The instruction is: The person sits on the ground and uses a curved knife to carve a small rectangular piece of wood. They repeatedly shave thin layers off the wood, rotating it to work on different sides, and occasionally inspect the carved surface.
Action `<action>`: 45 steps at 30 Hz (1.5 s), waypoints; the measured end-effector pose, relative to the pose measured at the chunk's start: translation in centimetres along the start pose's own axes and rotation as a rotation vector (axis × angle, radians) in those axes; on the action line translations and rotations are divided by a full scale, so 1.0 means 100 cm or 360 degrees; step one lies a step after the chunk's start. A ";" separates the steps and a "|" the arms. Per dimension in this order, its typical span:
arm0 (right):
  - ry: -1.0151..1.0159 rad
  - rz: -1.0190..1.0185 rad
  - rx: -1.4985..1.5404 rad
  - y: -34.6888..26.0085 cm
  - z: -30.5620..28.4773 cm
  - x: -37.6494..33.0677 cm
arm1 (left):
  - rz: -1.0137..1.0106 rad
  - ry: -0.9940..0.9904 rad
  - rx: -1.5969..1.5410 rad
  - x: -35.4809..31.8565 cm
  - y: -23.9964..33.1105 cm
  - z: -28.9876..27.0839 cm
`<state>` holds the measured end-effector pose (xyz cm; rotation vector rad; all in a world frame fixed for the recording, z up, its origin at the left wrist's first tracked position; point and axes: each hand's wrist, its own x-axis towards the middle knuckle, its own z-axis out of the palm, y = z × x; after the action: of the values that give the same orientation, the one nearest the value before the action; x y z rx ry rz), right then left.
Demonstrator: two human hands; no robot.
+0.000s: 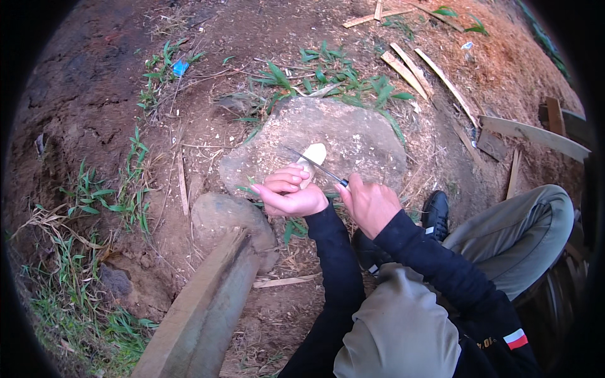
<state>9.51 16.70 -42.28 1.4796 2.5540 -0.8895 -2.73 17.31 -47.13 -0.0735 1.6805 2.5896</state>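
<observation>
In our left hand (291,191), palm up, the fingers curl together around the lower end of a pale, round-ended wooden piece (315,152), probably steadying it against the blade; it juts toward one o'clock. Our right hand (373,205) wraps the dark handle of a slim knife (322,168), whose tip points to ten; we cannot tell how its hidden fingertips sit. A rough, flat grey stone (372,142) lies at twelve, a squared timber beam (195,302) at eight.

Head fisheye, left of pair; looks steeply down; left hand (293,194), right hand (374,205) near, mid-frame.
</observation>
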 end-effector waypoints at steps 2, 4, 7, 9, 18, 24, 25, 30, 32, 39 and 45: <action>-0.0017 0.0011 0.0018 -0.002 -0.007 -0.002 | -0.0022 -0.0044 -0.0050 0.001 -0.002 -0.002; -0.0040 0.0014 0.0031 -0.002 -0.008 -0.003 | -0.0086 -0.0105 -0.0086 0.001 0.000 -0.003; -0.0057 0.0006 0.0065 -0.001 -0.008 -0.004 | -0.0105 -0.0113 -0.0049 0.001 0.000 0.002; -0.0064 -0.0013 0.0133 -0.001 -0.006 -0.004 | -0.0079 -0.0088 0.0005 0.002 0.001 0.002; -0.0140 -0.0046 0.0144 -0.007 -0.006 0.009 | -0.0135 -0.0097 0.0110 0.001 0.003 0.000; -0.0330 0.0153 0.0083 -0.010 -0.006 0.004 | -0.0115 0.0086 0.0158 -0.005 0.007 0.011; -0.0114 0.0035 0.0095 -0.007 0.009 0.004 | -0.0044 0.0098 0.0207 -0.002 0.007 0.012; -0.0018 0.0007 0.0104 -0.004 0.012 0.010 | -0.0086 0.0080 0.0199 0.003 -0.002 0.012; -0.0189 0.0054 0.0076 -0.005 0.011 0.002 | -0.0089 0.0064 0.0226 0.002 0.004 0.006; -0.0066 -0.0031 0.0040 -0.006 0.009 0.010 | -0.0045 0.0119 0.0323 0.005 0.005 0.016; -0.0014 0.0039 -0.0014 0.005 0.009 0.008 | 0.0030 0.0023 0.0379 -0.004 0.004 0.028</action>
<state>9.28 17.01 -43.53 1.4975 2.5247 -0.8787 -2.42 19.72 -45.57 -0.0658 1.9888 2.3854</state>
